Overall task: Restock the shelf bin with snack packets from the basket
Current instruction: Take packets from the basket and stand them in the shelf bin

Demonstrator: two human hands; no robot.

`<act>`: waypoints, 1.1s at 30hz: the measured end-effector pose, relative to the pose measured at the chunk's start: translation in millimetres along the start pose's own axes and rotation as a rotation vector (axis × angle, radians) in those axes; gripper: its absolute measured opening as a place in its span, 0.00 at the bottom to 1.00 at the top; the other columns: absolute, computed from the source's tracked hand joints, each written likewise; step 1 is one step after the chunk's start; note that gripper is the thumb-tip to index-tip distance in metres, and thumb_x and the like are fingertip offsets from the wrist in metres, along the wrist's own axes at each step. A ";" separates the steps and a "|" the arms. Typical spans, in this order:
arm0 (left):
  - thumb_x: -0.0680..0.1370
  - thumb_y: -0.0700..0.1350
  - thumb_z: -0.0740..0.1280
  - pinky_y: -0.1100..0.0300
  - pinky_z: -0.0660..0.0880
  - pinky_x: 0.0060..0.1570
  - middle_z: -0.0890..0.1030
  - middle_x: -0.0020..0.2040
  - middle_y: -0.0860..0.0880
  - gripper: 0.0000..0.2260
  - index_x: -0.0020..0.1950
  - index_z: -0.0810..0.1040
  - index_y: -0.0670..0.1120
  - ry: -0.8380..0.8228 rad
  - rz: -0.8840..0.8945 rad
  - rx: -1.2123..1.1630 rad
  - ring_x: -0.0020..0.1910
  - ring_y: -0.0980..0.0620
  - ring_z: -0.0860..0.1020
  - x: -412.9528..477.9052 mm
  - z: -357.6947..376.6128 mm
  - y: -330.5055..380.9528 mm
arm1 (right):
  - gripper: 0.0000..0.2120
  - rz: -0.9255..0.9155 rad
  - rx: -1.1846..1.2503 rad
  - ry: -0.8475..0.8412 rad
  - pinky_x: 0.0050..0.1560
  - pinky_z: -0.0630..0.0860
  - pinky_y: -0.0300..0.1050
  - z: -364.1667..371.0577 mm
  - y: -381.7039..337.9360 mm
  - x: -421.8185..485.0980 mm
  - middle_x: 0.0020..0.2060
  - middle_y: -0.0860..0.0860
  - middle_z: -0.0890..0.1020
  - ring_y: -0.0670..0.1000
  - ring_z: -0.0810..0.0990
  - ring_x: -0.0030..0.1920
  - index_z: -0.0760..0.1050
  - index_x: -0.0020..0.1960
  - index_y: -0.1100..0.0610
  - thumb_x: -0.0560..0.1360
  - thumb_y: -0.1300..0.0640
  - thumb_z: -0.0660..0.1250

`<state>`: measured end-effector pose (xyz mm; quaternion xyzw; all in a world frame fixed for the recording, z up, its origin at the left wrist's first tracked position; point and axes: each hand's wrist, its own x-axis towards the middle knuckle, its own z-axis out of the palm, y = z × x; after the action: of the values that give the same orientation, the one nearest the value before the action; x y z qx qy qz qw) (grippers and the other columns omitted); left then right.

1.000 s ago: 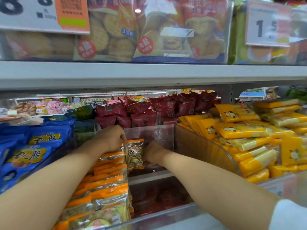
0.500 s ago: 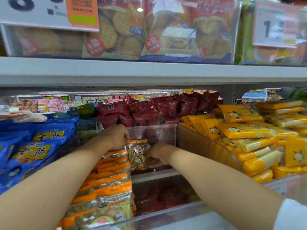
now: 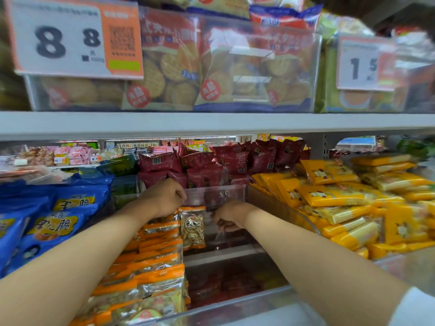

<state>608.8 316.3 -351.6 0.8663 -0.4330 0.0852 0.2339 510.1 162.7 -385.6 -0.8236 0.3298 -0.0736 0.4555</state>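
We are reaching both arms into the clear bin (image 3: 226,194). Our left hand (image 3: 162,198) is curling over the back of the orange row (image 3: 160,257). Our right hand (image 3: 229,216) is curling just beside the upright packet (image 3: 192,228), and we cannot tell whether either is gripping. The bin's right half is lying open. Overhead, the left tag (image 3: 66,41) is showing "8 8" and the right tag (image 3: 362,64) "1 5".

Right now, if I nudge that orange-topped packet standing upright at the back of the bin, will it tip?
Probably yes: the upright packet stands on its narrow bottom edge, with only the stacked packets beside it on its left. It's likely light and floppy, being thin clear film with small pieces showing. The glossy film may slip in a loose grip.
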 end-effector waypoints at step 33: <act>0.75 0.37 0.68 0.70 0.69 0.27 0.77 0.23 0.55 0.08 0.37 0.78 0.46 -0.522 0.018 -0.591 0.22 0.62 0.72 -318.8 242.9 280.2 | 0.08 0.092 0.129 0.348 0.27 0.71 0.35 -50.4 411.9 -361.0 0.29 0.54 0.77 0.45 0.75 0.26 0.76 0.41 0.58 0.72 0.70 0.69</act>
<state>179.5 281.9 -583.2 0.7504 -0.4914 -0.2640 0.3544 14.1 196.2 -620.9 -0.7518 0.4354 -0.2152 0.4461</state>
